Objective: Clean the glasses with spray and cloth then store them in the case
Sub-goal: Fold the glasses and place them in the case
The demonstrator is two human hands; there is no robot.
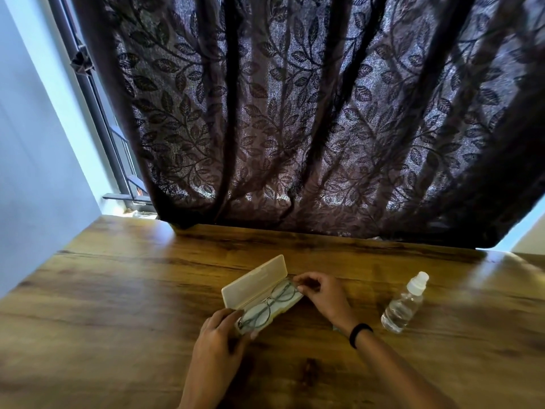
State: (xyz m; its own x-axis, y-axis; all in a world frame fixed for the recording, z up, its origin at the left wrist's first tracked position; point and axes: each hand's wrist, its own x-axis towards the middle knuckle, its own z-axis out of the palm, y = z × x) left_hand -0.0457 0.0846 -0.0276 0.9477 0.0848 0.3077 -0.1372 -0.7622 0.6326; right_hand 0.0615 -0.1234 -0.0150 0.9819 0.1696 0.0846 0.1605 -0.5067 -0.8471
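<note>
Glasses [267, 305] lie inside the open case [253, 283]. My left hand [218, 335] grips its near end; my right hand [321, 293] pinches the far end.

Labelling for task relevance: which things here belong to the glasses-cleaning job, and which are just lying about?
Job: glasses, case (open), spray bottle, left hand, right hand.
Lying about: table, curtain, window frame, wristband.
</note>
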